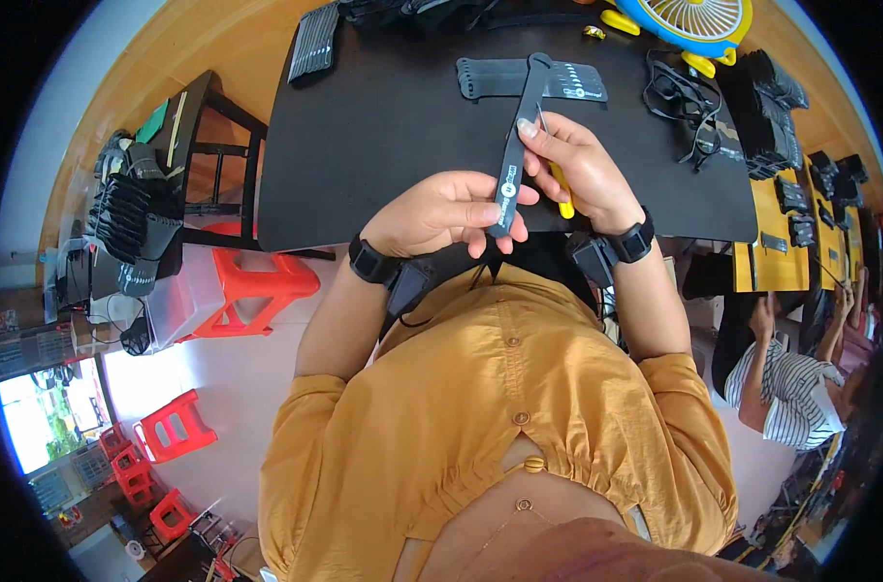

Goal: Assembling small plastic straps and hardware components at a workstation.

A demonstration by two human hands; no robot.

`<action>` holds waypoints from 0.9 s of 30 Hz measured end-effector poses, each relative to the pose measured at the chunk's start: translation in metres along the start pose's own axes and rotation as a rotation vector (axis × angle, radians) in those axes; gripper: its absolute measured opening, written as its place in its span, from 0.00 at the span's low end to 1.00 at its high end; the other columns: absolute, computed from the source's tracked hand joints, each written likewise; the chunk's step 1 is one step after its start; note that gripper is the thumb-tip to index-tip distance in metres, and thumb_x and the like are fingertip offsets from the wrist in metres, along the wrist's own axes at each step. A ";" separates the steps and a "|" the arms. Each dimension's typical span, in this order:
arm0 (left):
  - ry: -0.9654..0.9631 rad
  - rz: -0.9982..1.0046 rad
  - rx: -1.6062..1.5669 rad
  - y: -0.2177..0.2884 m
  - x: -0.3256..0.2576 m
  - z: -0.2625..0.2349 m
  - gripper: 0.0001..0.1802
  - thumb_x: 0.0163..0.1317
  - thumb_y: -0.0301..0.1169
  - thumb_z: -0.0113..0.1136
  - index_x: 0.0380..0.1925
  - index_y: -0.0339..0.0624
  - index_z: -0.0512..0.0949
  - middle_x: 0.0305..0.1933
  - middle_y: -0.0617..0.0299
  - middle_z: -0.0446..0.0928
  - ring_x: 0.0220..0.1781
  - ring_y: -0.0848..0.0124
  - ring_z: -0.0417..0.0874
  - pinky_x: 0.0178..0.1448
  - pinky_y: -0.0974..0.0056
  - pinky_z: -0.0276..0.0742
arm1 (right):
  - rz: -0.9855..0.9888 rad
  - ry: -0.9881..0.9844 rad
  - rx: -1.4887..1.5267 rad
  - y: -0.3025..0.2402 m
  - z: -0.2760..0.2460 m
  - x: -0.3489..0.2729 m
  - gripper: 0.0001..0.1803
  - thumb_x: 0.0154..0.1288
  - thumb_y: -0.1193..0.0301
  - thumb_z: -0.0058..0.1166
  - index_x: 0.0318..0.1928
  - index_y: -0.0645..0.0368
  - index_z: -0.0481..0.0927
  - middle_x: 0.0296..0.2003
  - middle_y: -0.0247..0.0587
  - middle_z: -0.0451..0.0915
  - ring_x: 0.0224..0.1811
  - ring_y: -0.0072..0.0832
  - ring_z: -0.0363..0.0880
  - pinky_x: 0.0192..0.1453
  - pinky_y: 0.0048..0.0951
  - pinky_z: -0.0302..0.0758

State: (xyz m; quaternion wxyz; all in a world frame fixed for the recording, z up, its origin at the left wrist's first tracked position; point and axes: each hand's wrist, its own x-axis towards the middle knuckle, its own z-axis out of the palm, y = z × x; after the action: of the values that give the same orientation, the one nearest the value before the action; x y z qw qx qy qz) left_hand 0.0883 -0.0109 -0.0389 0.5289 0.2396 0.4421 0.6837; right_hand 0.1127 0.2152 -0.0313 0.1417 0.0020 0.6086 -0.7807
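Over the black counter, the left grip pinches a dark strap; the right grip clasps it plus a yellow-handled tool.

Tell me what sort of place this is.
Probably a small assembly workshop: flat black strips laid on a black table, red plastic stools, and people at yellow tables.
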 end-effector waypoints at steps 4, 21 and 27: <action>0.044 0.105 -0.102 -0.012 0.004 -0.010 0.23 0.72 0.32 0.54 0.61 0.29 0.69 0.47 0.52 0.81 0.41 0.70 0.84 0.36 0.74 0.78 | -0.070 0.119 -0.058 -0.006 0.012 -0.003 0.18 0.76 0.55 0.48 0.42 0.57 0.76 0.26 0.29 0.77 0.17 0.11 0.65 0.18 0.14 0.59; 0.384 0.452 -0.477 -0.033 0.020 -0.018 0.17 0.73 0.35 0.54 0.56 0.38 0.75 0.52 0.51 0.80 0.42 0.72 0.81 0.47 0.68 0.80 | -0.509 0.189 -0.892 0.024 0.036 -0.024 0.06 0.68 0.71 0.53 0.42 0.58 0.80 0.34 0.47 0.81 0.37 0.47 0.81 0.40 0.39 0.77; 0.396 0.446 -0.482 -0.033 0.020 -0.016 0.16 0.73 0.34 0.54 0.56 0.38 0.75 0.54 0.51 0.79 0.42 0.72 0.80 0.50 0.66 0.79 | -0.485 0.175 -0.858 0.024 0.036 -0.025 0.06 0.69 0.70 0.53 0.42 0.58 0.80 0.33 0.48 0.81 0.36 0.48 0.81 0.38 0.40 0.77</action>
State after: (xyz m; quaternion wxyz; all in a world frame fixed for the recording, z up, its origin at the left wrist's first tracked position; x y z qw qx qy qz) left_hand 0.0858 0.0035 -0.0777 0.3127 0.0618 0.2993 0.8993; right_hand 0.1483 0.1807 -0.0404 -0.1075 -0.1327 0.8673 -0.4675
